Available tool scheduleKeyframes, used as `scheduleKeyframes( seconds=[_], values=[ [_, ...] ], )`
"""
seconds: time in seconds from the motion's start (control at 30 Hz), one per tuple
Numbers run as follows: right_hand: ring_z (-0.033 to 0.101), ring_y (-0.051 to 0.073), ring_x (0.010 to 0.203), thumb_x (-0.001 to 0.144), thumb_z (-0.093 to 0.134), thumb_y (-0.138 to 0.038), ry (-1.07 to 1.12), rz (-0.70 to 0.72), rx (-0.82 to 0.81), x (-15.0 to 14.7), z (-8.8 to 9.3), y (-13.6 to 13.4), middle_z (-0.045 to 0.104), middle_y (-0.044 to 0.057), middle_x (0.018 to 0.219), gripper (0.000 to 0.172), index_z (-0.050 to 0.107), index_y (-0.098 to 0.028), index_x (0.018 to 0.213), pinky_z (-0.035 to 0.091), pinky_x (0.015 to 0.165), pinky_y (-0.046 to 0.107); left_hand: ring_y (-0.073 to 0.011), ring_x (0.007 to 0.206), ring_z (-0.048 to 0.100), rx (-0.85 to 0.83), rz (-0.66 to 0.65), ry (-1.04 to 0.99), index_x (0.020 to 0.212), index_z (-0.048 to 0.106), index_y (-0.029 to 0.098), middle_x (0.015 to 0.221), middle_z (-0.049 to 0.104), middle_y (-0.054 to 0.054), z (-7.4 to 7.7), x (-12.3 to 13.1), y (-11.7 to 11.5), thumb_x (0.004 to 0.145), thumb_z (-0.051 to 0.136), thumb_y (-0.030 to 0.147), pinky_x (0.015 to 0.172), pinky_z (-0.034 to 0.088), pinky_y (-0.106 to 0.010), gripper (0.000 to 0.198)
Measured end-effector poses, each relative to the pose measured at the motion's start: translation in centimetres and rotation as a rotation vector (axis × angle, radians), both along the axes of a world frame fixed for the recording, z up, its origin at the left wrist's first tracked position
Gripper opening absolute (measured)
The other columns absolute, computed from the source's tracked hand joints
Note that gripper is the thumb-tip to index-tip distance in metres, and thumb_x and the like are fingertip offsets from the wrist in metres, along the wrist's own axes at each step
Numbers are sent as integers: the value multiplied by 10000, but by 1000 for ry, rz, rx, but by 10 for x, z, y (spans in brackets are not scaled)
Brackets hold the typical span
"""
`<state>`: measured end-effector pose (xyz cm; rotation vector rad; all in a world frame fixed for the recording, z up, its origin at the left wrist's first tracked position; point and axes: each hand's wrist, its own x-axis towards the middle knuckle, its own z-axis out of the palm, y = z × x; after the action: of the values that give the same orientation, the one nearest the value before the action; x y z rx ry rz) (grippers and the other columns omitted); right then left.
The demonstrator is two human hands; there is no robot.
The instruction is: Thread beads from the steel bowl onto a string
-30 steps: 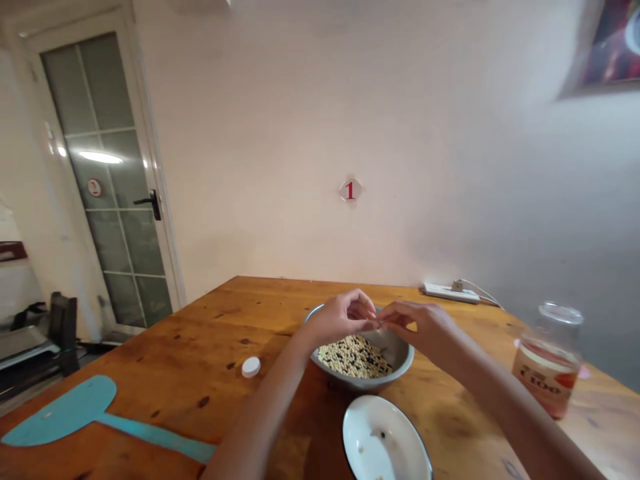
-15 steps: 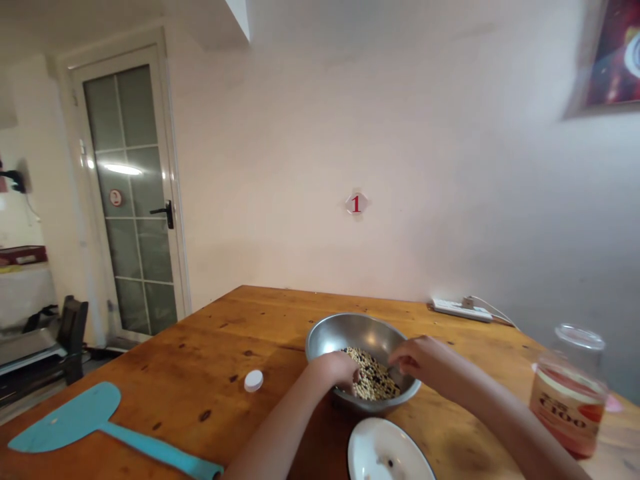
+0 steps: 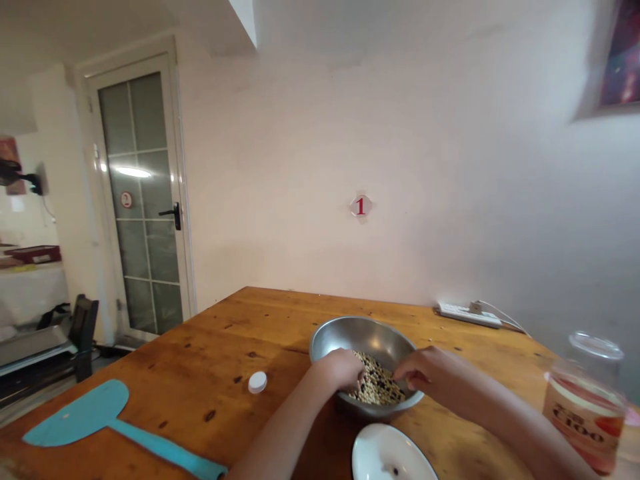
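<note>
A steel bowl (image 3: 330, 331) on the wooden table holds a mix of pale and black beans (image 3: 375, 381). My left hand (image 3: 346, 371) reaches in over its left side, fingers curled down at the beans. Over the right rim comes my right hand (image 3: 423, 368), its fingers bent and pressed together above the beans. Whatever either hand pinches is too small or hidden to make out. In front of the bowl stands a white dish (image 3: 383, 443) with a few dark beans in it, cut off by the lower edge of the view.
A blue fly swatter (image 3: 83, 413) lies at the left, and a white cap (image 3: 257, 382) sits left of the bowl. At the right stands a labelled plastic bottle (image 3: 583, 417) beside my forearm. A power strip (image 3: 470, 315) lies by the wall at the table's back edge (image 3: 280, 291).
The camera has turned slightly left, so everything appears a little further right. Both hands stay over the bowl with small finger movements.
</note>
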<state>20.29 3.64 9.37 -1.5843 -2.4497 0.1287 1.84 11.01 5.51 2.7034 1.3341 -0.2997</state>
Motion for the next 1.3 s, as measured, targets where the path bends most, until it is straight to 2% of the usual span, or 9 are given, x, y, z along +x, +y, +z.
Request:
scheduleKeyframes(
  seconds=[0.2,0.33,0.4,0.5,0.7,0.8,1.03,1.2,1.3],
  values=[
    [659,190,767,739,451,-94,56,-23,82,-3,3,-2,734,23,855,341,734,-262,828,424,666,271,-181,816,662,-16,15,-44,949,701,202,864,732,-46,8,-2,-6,791,537,172,719,479,-256,230],
    [647,181,711,787,474,-166,122,-12,128,-2,9,-3,726,38,825,255,720,-233,797,424,630,270,-213,826,662,-28,-9,-86,920,708,200,857,729,-65,9,-1,-5,787,552,205,714,484,-291,205],
    [631,173,661,815,493,-228,178,-12,173,-1,13,-4,719,50,789,225,718,-218,808,426,619,273,-237,813,660,-25,-31,-114,888,716,186,844,724,-85,10,-1,-4,772,571,228,702,480,-310,190],
    [634,163,701,825,514,-238,314,2,262,1,19,-4,726,55,826,204,716,-208,838,441,652,265,-232,740,652,-33,-70,-164,833,713,171,804,720,-93,12,-1,-5,765,558,200,651,455,-303,171],
    [624,137,679,800,606,-276,509,-40,342,9,17,6,713,31,759,129,702,-191,812,440,618,231,-176,672,630,-138,-221,-320,893,663,183,752,717,-51,17,1,-4,844,447,252,612,413,-255,232],
    [619,133,677,795,617,-286,580,-59,353,12,15,9,703,25,743,127,692,-186,809,432,607,225,-152,623,610,-174,-263,-435,849,650,192,725,709,-26,23,2,-9,863,427,309,575,384,-230,252],
    [584,101,627,805,597,-231,695,17,378,19,17,11,660,4,670,95,657,-167,769,436,619,211,-145,643,623,-163,-193,-481,832,655,221,691,709,9,25,2,-4,857,427,349,601,379,-199,263],
    [580,100,630,805,588,-224,728,23,356,22,18,11,652,0,663,95,649,-166,761,443,623,212,-143,664,626,-108,-177,-471,880,681,246,747,716,13,24,1,1,848,439,352,601,371,-186,266],
    [576,100,630,798,592,-222,735,21,347,21,16,12,646,-3,656,88,646,-168,755,446,623,214,-158,708,644,-142,-168,-517,927,665,227,785,720,-3,23,0,2,854,427,358,644,409,-199,281]
  ],
)
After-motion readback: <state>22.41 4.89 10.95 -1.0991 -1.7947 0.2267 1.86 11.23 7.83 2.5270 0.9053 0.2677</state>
